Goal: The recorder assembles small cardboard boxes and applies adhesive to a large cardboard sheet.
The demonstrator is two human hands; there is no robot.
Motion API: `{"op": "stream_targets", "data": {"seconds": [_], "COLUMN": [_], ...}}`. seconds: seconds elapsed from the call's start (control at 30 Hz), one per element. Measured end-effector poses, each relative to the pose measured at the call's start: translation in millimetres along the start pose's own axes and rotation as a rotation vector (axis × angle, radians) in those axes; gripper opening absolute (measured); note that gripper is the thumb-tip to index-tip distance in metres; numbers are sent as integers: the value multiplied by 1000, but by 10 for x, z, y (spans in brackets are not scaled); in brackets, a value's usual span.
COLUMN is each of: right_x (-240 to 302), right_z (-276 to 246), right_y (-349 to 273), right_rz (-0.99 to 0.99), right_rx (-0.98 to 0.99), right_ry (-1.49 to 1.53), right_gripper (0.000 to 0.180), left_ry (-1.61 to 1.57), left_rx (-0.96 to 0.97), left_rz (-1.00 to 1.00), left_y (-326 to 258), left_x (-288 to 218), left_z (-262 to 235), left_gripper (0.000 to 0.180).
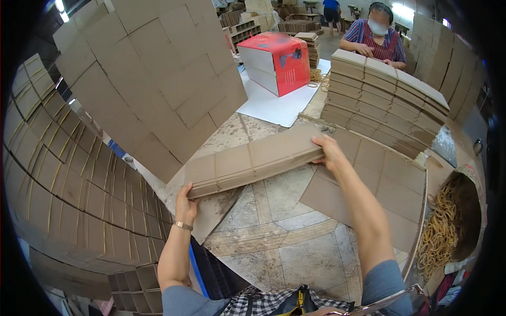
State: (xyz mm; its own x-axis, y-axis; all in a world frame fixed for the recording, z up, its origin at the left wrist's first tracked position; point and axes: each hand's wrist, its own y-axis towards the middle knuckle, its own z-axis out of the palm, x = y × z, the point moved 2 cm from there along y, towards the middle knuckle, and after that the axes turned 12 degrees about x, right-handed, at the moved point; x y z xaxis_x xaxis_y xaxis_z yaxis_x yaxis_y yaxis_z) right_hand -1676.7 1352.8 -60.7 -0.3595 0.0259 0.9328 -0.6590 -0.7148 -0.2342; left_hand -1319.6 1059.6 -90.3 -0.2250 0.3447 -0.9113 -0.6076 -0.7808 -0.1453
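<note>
A long bundle of flat brown cardboard pieces (253,159) spans the space between my hands, bound with thin bands. My left hand (186,205) grips its near left end, and a watch sits on that wrist. My right hand (330,152) clasps the far right end, thumb on top and fingers along the edge. The bundle lies slanted over the patterned tabletop (274,226). Under its left end a flat cardboard sheet (213,218) shows in part. Beneath my right forearm lie more flat cardboard sheets (390,176).
Tall cardboard stacks rise at left (153,79) and far left (79,189). A red and white box (287,66) stands on a white sheet (258,105). Banded bundles (379,105) are piled before a masked co-worker (377,39). At right, a container (474,210) holds many rubber bands (440,231).
</note>
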Motion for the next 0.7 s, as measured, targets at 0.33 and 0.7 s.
{"op": "stream_targets", "data": {"seconds": [0.33,0.7], "right_x": [-471,-418], "right_z": [540,552], "right_y": [869,606], "right_rz": [-180,-293], "right_rx": [-71,-196], "right_ry": [-504,-598], "right_gripper": [52,70], "left_ry": [1135,1490], "left_rx": [-147,-193], "left_rz": [-172,-8], "left_y": [-231,-634], "left_x": [-329,-433], "left_z": [-498,-184], "left_gripper": [39,38]}}
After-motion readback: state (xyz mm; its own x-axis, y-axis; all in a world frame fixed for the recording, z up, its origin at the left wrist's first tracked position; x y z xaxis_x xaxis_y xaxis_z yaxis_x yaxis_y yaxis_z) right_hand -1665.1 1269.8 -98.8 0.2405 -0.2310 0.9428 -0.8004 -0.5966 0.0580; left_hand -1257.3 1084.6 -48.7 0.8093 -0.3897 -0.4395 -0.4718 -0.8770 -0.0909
